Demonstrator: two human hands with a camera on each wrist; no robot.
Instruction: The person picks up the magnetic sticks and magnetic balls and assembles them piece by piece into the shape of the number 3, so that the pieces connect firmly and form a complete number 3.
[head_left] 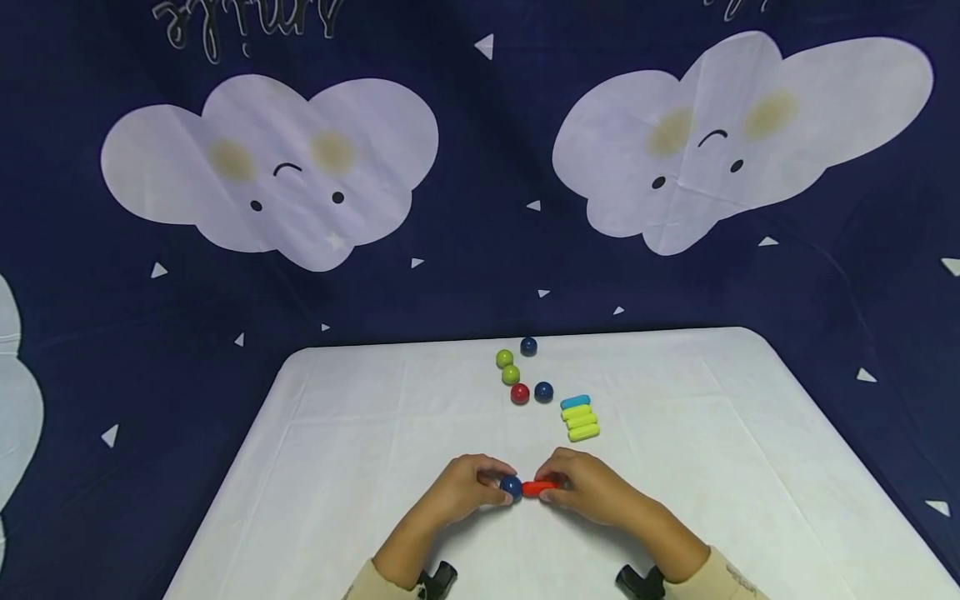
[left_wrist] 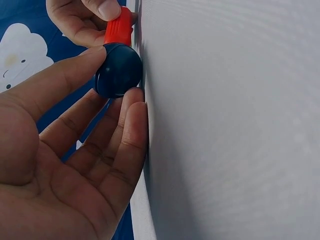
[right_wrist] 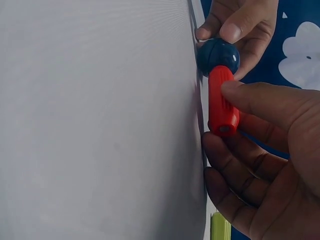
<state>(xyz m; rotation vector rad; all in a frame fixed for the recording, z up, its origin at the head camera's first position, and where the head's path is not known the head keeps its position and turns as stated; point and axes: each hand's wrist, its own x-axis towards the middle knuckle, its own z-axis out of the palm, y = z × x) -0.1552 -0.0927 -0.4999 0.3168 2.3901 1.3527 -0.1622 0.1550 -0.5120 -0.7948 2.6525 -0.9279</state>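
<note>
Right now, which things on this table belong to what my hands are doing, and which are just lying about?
In the job:
dark blue ball, held in your left hand
ribbed red rod, held in your right hand, one end against that ball

Lying about, untouched:
two lime-green balls
red ball
two other dark blue balls
blue rod
three yellow-green rods
</note>
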